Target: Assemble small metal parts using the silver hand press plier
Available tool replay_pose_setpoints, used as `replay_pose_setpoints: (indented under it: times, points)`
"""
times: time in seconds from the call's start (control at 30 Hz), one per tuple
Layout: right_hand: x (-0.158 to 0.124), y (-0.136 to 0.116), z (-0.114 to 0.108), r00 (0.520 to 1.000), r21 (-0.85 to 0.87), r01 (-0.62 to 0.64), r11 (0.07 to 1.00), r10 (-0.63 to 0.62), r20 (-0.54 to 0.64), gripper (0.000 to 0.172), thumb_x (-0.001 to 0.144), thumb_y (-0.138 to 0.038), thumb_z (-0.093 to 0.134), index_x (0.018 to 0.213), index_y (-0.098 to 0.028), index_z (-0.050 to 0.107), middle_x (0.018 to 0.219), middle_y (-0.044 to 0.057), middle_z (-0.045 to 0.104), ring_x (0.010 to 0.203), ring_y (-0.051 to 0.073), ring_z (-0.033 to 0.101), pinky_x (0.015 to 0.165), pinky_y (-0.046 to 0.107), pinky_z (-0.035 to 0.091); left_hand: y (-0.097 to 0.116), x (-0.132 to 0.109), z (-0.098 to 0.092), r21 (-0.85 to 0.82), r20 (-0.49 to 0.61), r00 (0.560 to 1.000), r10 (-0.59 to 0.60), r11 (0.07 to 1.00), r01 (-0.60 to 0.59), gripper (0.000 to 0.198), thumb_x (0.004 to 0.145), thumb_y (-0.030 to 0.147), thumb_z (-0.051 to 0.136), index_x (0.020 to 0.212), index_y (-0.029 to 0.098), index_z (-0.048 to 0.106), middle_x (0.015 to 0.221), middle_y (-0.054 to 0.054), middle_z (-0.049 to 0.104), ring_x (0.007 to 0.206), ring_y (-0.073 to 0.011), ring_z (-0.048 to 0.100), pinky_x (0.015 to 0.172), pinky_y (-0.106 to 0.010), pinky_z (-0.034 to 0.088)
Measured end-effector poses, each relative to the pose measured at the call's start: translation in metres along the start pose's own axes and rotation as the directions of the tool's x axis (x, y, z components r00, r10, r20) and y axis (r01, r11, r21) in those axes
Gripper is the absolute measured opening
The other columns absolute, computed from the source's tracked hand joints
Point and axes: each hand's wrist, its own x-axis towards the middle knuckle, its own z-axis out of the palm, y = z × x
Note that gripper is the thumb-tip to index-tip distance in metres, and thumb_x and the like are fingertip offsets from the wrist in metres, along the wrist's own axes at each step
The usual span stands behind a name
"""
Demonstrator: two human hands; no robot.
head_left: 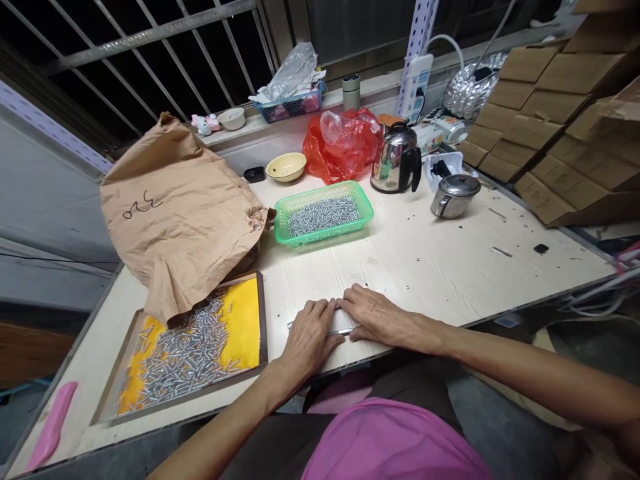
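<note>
Near the front edge of the table, my left hand [311, 335] and my right hand [374, 316] lie side by side over a narrow metal-edged strip [341, 331]. Fingers of both hands close on its far side, with the thumbs along the near side. Most of the strip is hidden under the hands; a short middle stretch shows between them. To the left of my left hand is a shallow tray [263, 320] with a yellow bottom, strewn with small shiny metal springs or pins [187, 357]. Beyond the hands, a green plastic basket [325, 237] holds many similar small metal pieces.
A large brown paper sack [180, 213] leans over the tray's back. Behind stand a yellow bowl [286, 167], red plastic bags [337, 143], a steel kettle [395, 160] and a lidded metal pot [454, 195]. Cardboard boxes [565, 133] are stacked right; a pink-handled object [53, 427] lies front left.
</note>
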Motion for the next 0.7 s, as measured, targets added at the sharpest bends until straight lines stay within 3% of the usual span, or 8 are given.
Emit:
replay_pose_setpoints:
  times: [0.13,0.33,0.57,0.7]
  points:
    - [0.002,0.001,-0.001,0.999,0.004,-0.047,0.999,0.047,-0.012,0.044,0.073,-0.029,0.073,0.107,-0.01,0.054,0.1,0.012,0.053,0.096,0.025,0.047,0.081,0.036,0.043,0.0,0.01,-0.004,0.0,0.056,0.998,0.022,1.0,-0.022,0.034,0.079,0.029,0.062,0.11,0.018,0.052,0.102,-0.007,0.055,0.097,-0.0237,0.049,0.082,-0.038,0.045]
    - [0.004,0.003,0.002,0.998,-0.069,-0.059,0.996,0.059,-0.002,0.014,0.083,-0.027,0.063,0.084,-0.014,0.058,0.089,0.008,0.057,0.086,0.02,0.05,0.075,0.032,0.038,-0.004,0.01,0.002,-0.011,0.03,0.999,0.018,1.0,-0.018,0.01,0.084,0.028,0.055,0.089,0.019,0.055,0.091,-0.004,0.054,0.089,-0.0208,0.049,0.074,-0.034,0.044]
    - [0.009,0.007,0.022,0.998,-0.071,-0.003,0.997,-0.001,-0.061,0.025,0.092,-0.029,0.049,0.072,-0.016,0.056,0.074,0.004,0.057,0.073,0.017,0.049,0.066,0.029,0.033,-0.003,0.014,0.004,0.053,0.049,0.999,0.024,0.998,-0.026,0.014,0.089,0.028,0.049,0.081,0.019,0.056,0.085,-0.004,0.056,0.083,-0.0191,0.05,0.07,-0.031,0.043]
    - [0.005,0.006,0.014,0.997,-0.077,-0.027,0.997,0.022,-0.07,0.017,0.087,-0.032,0.057,0.087,-0.015,0.06,0.086,0.007,0.058,0.082,0.019,0.051,0.072,0.03,0.037,-0.001,0.006,0.007,0.069,0.005,1.0,-0.007,0.998,0.007,0.016,0.088,0.03,0.051,0.096,0.017,0.057,0.093,-0.006,0.059,0.09,-0.0221,0.052,0.074,-0.035,0.047]
